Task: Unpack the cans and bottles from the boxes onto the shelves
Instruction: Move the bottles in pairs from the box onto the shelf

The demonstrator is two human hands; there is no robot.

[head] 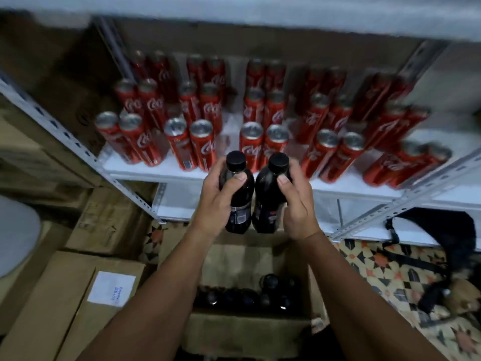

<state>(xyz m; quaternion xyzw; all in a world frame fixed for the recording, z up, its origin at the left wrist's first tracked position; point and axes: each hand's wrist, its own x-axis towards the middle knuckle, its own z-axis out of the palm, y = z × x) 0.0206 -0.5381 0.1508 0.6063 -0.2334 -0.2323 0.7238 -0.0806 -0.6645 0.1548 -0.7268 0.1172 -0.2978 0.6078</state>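
While both hands are raised in front of the shelving, we record two dark bottles in transit, side by side and almost touching. Our left hand [217, 201] has its fingers curled round the left bottle [238, 194], thumb laid across the shoulder just under the black cap. Our right hand [296, 201] is clamped likewise on the right bottle [268, 196]. Both bottles hang upright above the open box [250, 261], in which more dark bottles [247, 295] stand, and level with the front edge of the can shelf [156, 170].

We judge the bottles to be full plastic ones: moderately heavy for one hand, the wall slightly yielding, the label smooth and possibly slippery. A grip at the shoulder and upper body, as now, seems soundest; the cap alone would give poor control.

Red cans [203, 144] fill the shelf in paired rows, leaving narrow gaps. The lower shelf [179, 204] below shows bare board, so we consider it the likelier destination. A closed carton [65, 303] sits left of the box, a black bag [447, 243] to the right.
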